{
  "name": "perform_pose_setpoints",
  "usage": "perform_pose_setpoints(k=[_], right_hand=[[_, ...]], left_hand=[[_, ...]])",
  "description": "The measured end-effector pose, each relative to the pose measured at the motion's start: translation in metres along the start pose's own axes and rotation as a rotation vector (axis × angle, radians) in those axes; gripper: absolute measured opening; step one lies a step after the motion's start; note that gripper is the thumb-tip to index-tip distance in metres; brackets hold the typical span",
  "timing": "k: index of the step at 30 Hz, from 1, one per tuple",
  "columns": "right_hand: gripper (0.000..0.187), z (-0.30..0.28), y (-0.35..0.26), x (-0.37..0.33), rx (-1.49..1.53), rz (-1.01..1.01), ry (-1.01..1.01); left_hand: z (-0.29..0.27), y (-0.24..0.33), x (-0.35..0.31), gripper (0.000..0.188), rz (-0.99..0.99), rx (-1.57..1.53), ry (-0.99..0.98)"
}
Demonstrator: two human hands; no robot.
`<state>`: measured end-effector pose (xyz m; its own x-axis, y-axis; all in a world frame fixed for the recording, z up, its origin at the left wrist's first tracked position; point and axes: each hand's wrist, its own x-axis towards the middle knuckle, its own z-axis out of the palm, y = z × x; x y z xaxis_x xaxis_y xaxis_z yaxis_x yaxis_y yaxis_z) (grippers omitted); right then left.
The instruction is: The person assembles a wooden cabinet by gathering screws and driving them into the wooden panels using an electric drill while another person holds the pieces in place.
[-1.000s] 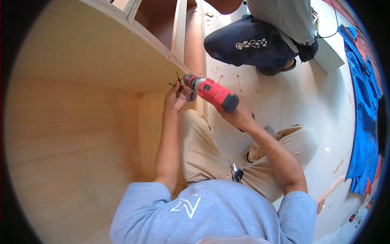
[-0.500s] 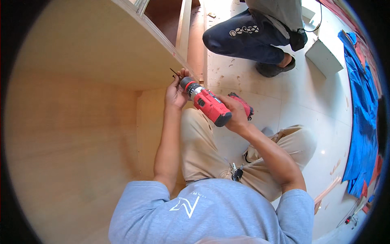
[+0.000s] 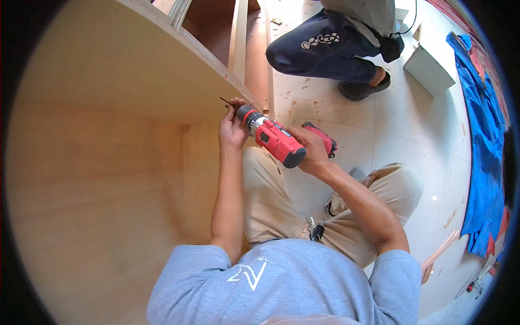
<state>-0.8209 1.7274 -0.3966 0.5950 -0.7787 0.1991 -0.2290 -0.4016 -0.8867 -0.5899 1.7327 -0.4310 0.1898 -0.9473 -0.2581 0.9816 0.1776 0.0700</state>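
Observation:
A red and black cordless drill [image 3: 277, 142] lies across my lap area, its chuck toward the upper left and its battery out to the right. My right hand [image 3: 310, 149] is wrapped round the drill's handle. A thin dark drill bit [image 3: 226, 101] sticks out ahead of the chuck. Beside the chuck, my left hand [image 3: 233, 129] is closed, its fingers curled round the front of the drill. Small dark bits show at those fingertips, too small to name. Close behind the bit is the pale wooden panel [image 3: 162, 70] of a cabinet.
To my left is the cabinet's wooden interior [image 3: 97, 168]. Ahead, another person kneels on one leg [image 3: 325, 51] on the tiled floor [image 3: 346, 122], which has scattered shavings. A pale box [image 3: 430, 70] and a blue tarp [image 3: 479, 146] lie at the right.
The drill, its bit and both my hands have shifted slightly left. The view has also shifted a little, with the cabinet edge and the other person appearing farther left.

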Motion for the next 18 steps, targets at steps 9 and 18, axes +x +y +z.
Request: perform_pose_setpoints(k=[9,18], right_hand=[[0.028,-0.004,-0.002,0.003,-0.117,-0.070,-0.006],[0.034,-0.006,-0.005,0.009,-0.268,-0.063,-0.112]], left_hand=[[-0.003,0.001,0.005,0.023,-0.031,-0.085,0.043],[0.008,-0.008,0.007,0.024,0.098,0.216,0.139]])
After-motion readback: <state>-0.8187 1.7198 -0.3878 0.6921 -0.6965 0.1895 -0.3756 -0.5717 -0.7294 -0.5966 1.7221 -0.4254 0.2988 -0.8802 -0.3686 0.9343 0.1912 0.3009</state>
